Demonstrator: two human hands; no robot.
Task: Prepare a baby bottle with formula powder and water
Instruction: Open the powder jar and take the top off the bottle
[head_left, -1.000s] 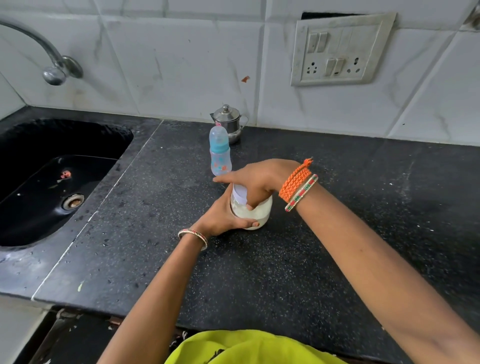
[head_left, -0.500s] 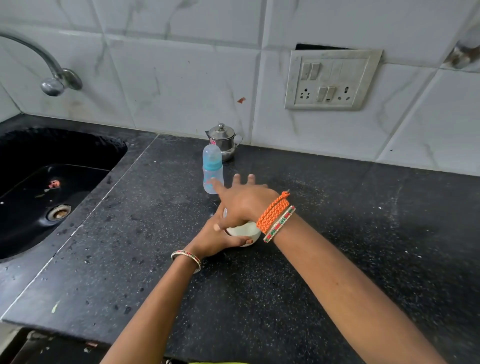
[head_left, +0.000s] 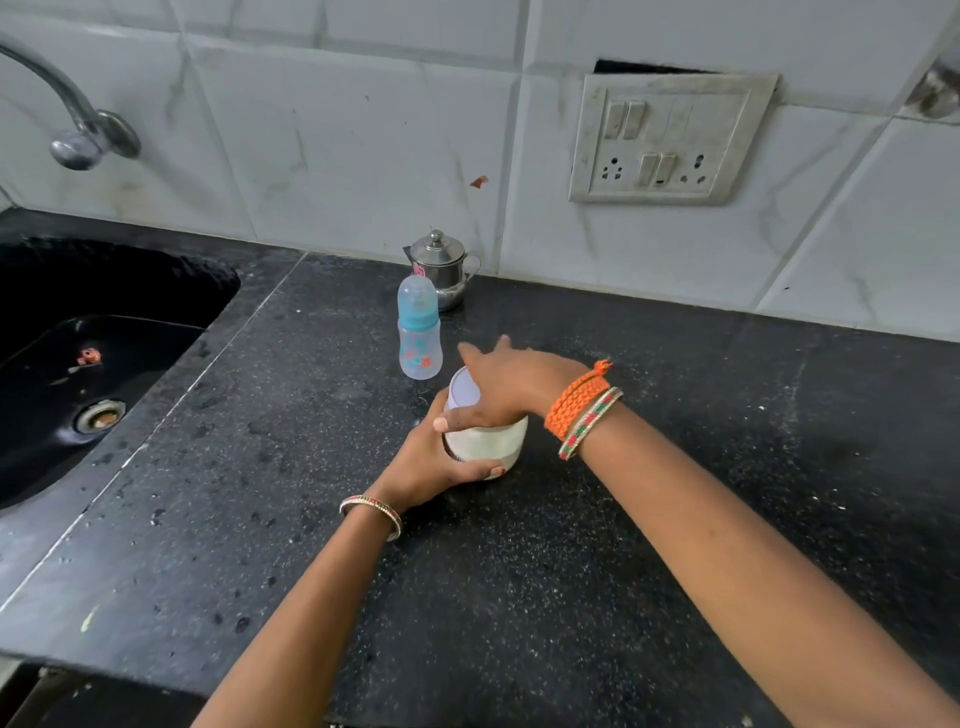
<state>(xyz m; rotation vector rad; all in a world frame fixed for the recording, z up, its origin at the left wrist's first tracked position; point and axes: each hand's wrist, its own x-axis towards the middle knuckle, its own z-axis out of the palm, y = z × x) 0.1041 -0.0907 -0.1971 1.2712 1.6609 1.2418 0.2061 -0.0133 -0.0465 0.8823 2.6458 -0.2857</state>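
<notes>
1. Gripping is seen at the middle of the counter (head_left: 571, 597): the formula jar (head_left: 485, 441), a clear jar filled with whitish powder, is wrapped at its lower body by the left hand (head_left: 436, 462), fingers closed round it from the sink side.
2. Since half a second ago, the right hand (head_left: 511, 387) has been lowered from a splayed pose onto the jar's white lid (head_left: 464, 395); the thumb is now pressed at the lid's near rim while the fingers are spread over the top, so a loose, wide grasp on the lid is judged.
3. A twist to open the jar is taken to be under way; whether the lid has been loosened cannot be told.
4. The baby bottle (head_left: 418, 332) is left standing upright and capped just beyond the jar, toward the counter's back edge, untouched and apparently empty, so powder and water are yet to be added.
5. A small steel pot (head_left: 440, 267) with a lid is set behind the bottle, against the back edge.
6. The counter is of dark speckled stone, with a black sink (head_left: 104, 364) let into its left end and a tap (head_left: 78, 130) above it.
7. The wall (head_left: 363, 130) is faced with pale marbled tiles, and a switch plate (head_left: 670, 137) is mounted on it.
</notes>
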